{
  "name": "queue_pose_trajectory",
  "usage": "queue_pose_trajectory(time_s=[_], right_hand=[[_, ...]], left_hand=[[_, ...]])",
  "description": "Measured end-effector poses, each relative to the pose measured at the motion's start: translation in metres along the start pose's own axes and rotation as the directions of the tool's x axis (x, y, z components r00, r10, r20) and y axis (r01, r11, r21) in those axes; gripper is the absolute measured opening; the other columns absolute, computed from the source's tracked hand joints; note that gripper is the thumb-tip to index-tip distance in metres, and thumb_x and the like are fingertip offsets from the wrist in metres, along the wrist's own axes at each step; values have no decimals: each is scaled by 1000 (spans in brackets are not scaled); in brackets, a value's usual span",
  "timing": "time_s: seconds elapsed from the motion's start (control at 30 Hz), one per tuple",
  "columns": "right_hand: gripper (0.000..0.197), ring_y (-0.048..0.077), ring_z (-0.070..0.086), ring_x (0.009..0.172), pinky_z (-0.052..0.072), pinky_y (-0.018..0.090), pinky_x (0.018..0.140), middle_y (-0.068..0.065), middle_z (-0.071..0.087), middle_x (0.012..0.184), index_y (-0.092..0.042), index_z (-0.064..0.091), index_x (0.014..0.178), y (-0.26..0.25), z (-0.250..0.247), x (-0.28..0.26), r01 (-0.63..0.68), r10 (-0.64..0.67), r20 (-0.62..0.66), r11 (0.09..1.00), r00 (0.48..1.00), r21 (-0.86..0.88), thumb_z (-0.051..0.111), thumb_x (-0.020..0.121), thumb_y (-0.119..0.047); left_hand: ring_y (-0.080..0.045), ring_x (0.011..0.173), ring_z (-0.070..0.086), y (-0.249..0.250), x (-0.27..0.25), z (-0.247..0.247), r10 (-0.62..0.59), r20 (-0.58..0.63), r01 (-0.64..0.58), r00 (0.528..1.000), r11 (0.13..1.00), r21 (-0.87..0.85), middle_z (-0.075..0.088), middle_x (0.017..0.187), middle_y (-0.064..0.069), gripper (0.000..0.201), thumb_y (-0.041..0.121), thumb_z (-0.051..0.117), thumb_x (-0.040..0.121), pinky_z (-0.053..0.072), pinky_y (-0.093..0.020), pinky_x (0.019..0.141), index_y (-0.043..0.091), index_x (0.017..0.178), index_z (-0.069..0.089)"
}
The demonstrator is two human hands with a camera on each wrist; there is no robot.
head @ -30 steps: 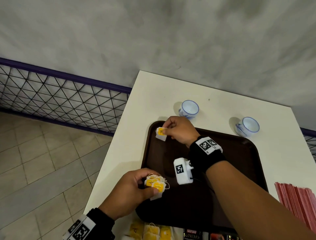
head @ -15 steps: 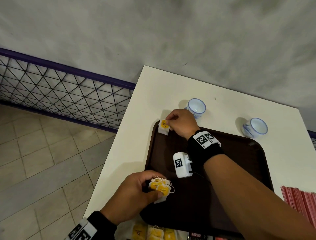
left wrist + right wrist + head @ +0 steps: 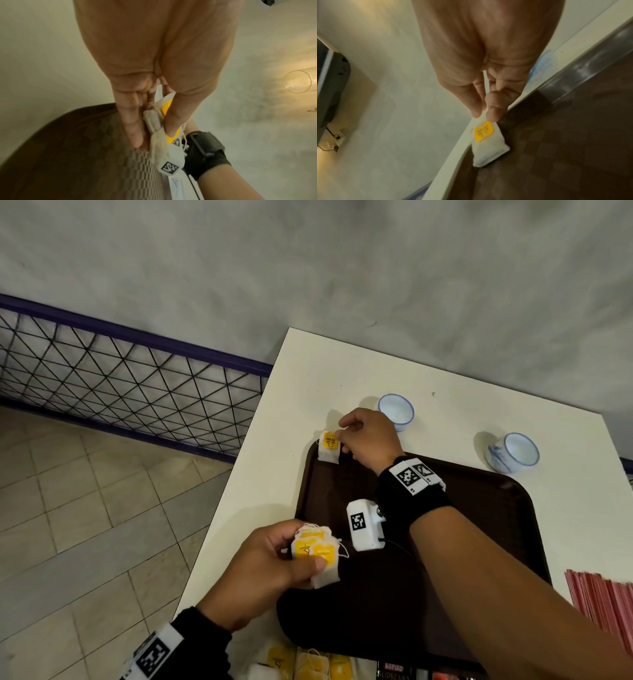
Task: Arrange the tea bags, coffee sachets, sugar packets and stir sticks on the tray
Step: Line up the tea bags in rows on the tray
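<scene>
A: Position of the tea bag (image 3: 329, 447) relative to the grip?

B: It is pinched at its top edge between thumb and forefinger of the right hand (image 3: 370, 440), and it hangs just left of that hand, at the upper left corner of the tray (image 3: 479, 508). In the right wrist view its lower end is seen touching the tray floor just inside the rim, with the yellow tag facing up.

A: And its long axis?

B: It runs from the fingertips down and toward the lower part of the frame, tilted, not yet laid flat. A release is judged to be what is called for next.

A: The other hand?

B: A bunch of tea bags (image 3: 317, 553) is gripped by the left hand (image 3: 270, 570) at the tray's left edge, lower in the frame, well apart from the corner.

A: Surface and room?

B: A white worktop (image 3: 342, 371) is seen, with two cups (image 3: 396, 411) above the tray, red stir sticks (image 3: 603, 601) at the right edge, more sachets along the bottom, a grey wall and a mesh railing (image 3: 120, 392) at the left.
</scene>
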State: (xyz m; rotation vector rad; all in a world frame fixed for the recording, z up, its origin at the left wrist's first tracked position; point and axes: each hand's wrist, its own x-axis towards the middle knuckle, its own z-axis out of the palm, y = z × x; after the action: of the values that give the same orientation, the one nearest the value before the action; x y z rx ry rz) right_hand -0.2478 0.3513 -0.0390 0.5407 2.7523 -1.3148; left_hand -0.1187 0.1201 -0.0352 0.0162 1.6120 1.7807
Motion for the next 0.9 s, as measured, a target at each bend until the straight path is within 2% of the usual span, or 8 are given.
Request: queue_pose_trajectory(time_s=[0.03,0.1,0.17,0.3,0.43,0.6,0.77,0.9], right_hand=[[9,21,71,73,56,32,68,-1,68,77,-16,68,91,0,-3,-6,12,-12,-21,1000,1000,15,73,83,-15],[7,14,69,65,49,22,58,-4,66,74,-12,69,92,-4,-10,-28,39,-37,-30,996,999,81,70,86,-11],[6,9,64,56,42,14,50,-6,65,69,-10,69,92,-5,-16,-59,30,-35,27,982,999,187,70,87,-6],[12,13,62,58,37,20,42,-3,68,75,-9,71,94,5,-27,-121,-79,-7,222,923,975,376,75,85,-4],[19,14,62,59,37,19,44,13,71,88,-5,70,101,12,-29,-154,-171,24,338,894,941,414,77,83,-6],[14,12,54,52,36,13,44,7,68,75,0,68,96,16,-21,-163,-185,65,263,868,963,462,75,84,1],[10,13,55,53,41,16,49,6,68,72,0,70,94,14,-21,-163,-139,38,232,889,972,436,75,86,-5],[7,5,51,46,38,12,46,-3,63,57,1,71,91,17,-23,-157,-164,78,214,892,974,421,74,86,-3]], left_hand=[[-21,93,76,2,2,0,-8,-10,8,1000,1000,-25,79,101,-5,35,-2,76,84,62,-33,70,19,111,76],[-19,89,76,6,6,0,-6,-26,5,1000,999,-53,79,99,-5,35,-4,74,84,61,-30,66,17,113,74],[-19,87,75,9,11,0,5,-45,-7,999,999,-47,78,99,-5,35,-3,75,84,61,-30,65,16,114,74],[-19,81,74,13,17,1,24,-67,-27,997,998,-48,78,97,-5,34,-1,77,83,61,-30,64,17,112,74],[-20,83,74,14,21,5,57,-83,-58,995,998,-7,77,98,-6,31,3,79,81,62,-31,65,19,107,76],[-20,81,74,12,24,13,84,-93,-80,992,996,51,77,97,-6,29,8,83,79,63,-36,68,18,105,76],[-20,80,74,12,26,15,93,-99,-86,991,993,75,77,95,-6,30,8,84,77,63,-33,67,18,105,77],[-23,85,76,11,29,8,81,-144,-78,986,997,23,77,96,-7,23,8,78,83,63,-33,69,17,104,77]])
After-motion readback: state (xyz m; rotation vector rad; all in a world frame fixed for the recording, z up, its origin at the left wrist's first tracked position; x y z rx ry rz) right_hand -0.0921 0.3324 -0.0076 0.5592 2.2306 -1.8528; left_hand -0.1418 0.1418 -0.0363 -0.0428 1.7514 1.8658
